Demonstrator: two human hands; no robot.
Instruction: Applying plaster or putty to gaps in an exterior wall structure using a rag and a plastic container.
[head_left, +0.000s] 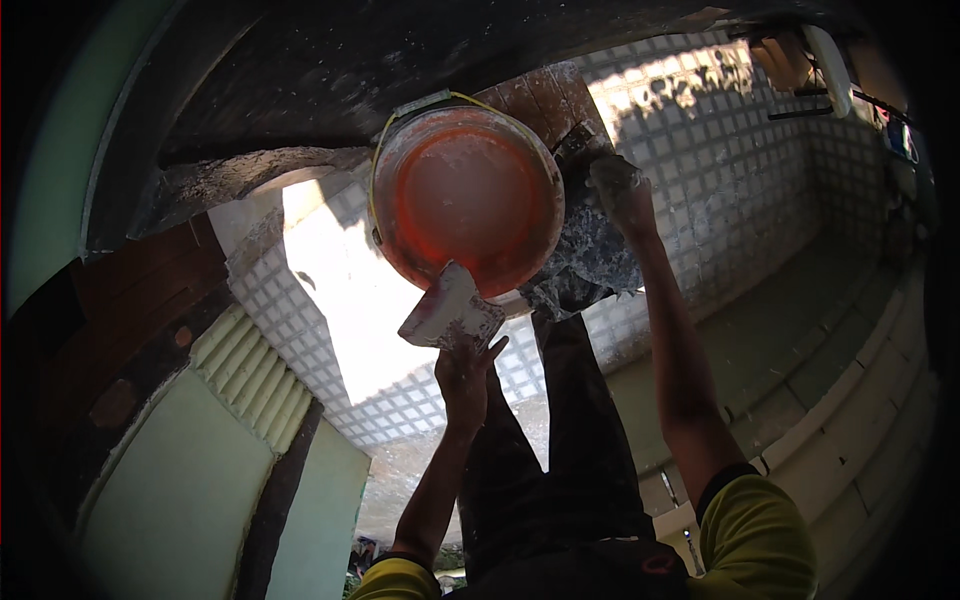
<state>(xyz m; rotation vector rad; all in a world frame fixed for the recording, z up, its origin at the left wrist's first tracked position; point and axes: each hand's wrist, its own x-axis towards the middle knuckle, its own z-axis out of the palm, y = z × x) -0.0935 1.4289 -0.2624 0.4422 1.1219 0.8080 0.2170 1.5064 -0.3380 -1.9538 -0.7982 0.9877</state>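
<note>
An orange bucket with a yellow wire handle stands in front of me, pale paste coating its inside. At its near rim my left hand grips a flat scraper smeared with white plaster, thumb sticking out to the right. One corner of the scraper overlaps the bucket's rim. To the right of the bucket, my right hand is closed in shadow beside a small dark object; what its fingers hold is hard to make out. Below that hand lies a crumpled dark bag dusted with white powder.
Reddish-brown boards lie under and behind the bucket. A dark overhanging surface runs across the top. Left are a pale green wall and a ribbed cream strip. Tiled paving stretches right toward a block wall.
</note>
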